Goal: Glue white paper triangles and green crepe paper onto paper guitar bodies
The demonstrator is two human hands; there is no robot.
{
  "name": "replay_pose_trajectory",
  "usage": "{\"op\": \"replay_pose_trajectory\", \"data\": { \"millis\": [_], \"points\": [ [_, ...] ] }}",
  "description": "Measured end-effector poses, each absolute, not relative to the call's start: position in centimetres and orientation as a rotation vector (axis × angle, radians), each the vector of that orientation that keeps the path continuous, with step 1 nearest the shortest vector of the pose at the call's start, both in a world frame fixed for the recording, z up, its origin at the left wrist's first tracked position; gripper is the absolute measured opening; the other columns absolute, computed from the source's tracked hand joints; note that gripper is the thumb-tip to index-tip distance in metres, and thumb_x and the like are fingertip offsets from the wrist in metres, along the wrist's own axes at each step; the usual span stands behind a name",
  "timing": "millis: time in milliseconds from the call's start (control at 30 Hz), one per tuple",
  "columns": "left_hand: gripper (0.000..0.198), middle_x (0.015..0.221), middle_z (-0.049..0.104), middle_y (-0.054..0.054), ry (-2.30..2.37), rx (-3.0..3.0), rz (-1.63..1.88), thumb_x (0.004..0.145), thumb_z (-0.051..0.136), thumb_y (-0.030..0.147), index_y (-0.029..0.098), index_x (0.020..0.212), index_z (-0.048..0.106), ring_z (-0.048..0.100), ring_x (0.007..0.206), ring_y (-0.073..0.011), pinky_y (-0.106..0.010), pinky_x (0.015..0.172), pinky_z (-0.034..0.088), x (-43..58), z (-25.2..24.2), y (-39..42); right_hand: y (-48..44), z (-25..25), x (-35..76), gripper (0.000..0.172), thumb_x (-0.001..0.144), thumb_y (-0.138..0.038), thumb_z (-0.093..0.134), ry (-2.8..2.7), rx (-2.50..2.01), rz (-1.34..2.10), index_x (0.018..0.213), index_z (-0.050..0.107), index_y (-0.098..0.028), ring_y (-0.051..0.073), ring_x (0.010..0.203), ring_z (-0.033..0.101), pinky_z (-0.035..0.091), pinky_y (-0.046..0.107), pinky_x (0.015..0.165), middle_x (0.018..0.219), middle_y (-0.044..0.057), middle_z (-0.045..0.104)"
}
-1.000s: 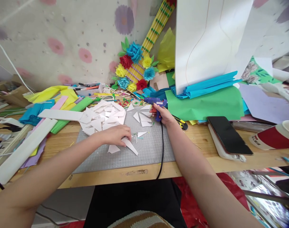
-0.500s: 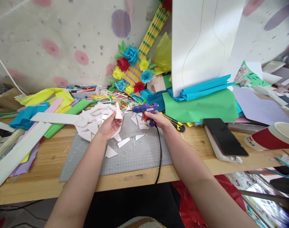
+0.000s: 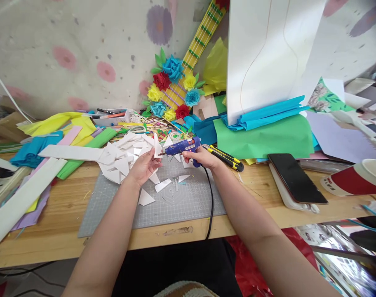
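My left hand (image 3: 143, 166) holds a white foam triangle (image 3: 157, 146) upright above the grey cutting mat (image 3: 188, 202), palm turned up. My right hand (image 3: 203, 156) grips a blue hot glue gun (image 3: 184, 145), and its nozzle touches the triangle's edge. The gun's black cord (image 3: 210, 202) runs down over the mat and off the table's front edge. A pile of white foam pieces (image 3: 121, 154) lies just left of my left hand. A few loose triangles (image 3: 144, 198) rest on the mat below it.
A yellow-black utility knife (image 3: 226, 158) lies right of the glue gun. A black phone (image 3: 296, 177) sits on a white pad, a red-white paper cup (image 3: 355, 178) lies at the right. Coloured paper sheets (image 3: 265, 138), a flowered paper guitar (image 3: 182, 82) and white foam strips (image 3: 21, 198) crowd the table.
My left hand picked a white triangle up from the mat and raised it. My right hand swung the glue gun left until its nozzle met the triangle.
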State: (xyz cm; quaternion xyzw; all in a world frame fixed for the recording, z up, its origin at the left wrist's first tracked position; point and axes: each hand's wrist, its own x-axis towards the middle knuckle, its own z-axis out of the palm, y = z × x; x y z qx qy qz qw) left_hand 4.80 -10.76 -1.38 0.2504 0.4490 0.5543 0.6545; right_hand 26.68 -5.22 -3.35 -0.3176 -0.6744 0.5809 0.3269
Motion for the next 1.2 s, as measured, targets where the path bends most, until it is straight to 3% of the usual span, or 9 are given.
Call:
{"op": "replay_pose_trajectory", "data": {
  "millis": [733,967,1067,1200],
  "points": [
    [0.019,0.067,0.062,-0.002,1.02,0.652,1.004,0.085,0.059,0.026,0.008,0.084,0.064,0.056,0.051,-0.0064,-0.017,0.045,0.054,4.9,-0.8,-11.7,-3.7,-4.5,27.5,0.05,0.063,-0.065,0.067,-1.541,-0.982,1.327,0.054,0.048,-0.019,0.009,0.051,0.044,0.04,0.024,0.054,0.05,-0.003,0.047],
    [0.02,0.068,0.061,-0.002,0.952,0.675,0.965,0.082,0.063,0.029,0.008,0.083,0.064,0.054,0.05,-0.006,-0.018,0.045,0.054,4.8,-1.0,-12.0,-3.7,-4.5,27.5,0.049,0.059,-0.066,0.069,-1.411,-0.94,1.428,0.06,0.058,-0.018,0.01,0.055,0.05,0.043,0.024,0.053,0.062,0.001,0.06],
    [0.026,0.069,0.062,-0.002,0.978,0.723,1.034,0.074,0.071,0.035,0.011,0.082,0.065,0.055,0.054,-0.007,-0.016,0.043,0.049,4.1,-0.4,-12.0,-3.5,-5.0,27.5,0.047,0.06,-0.063,0.07,-1.328,-0.932,1.484,0.063,0.06,-0.018,0.009,0.054,0.05,0.043,0.023,0.052,0.065,0.001,0.062],
    [0.034,0.065,0.059,0.001,1.219,1.011,1.276,0.06,0.079,0.042,0.016,0.077,0.066,0.05,0.055,-0.0061,-0.013,0.039,0.034,1.4,2.1,-11.2,-3.4,-5.5,27.5,0.047,0.058,-0.063,0.071,-1.249,-0.967,1.511,0.063,0.059,-0.018,0.009,0.051,0.049,0.042,0.022,0.049,0.062,0.0,0.062]
  ]
}}
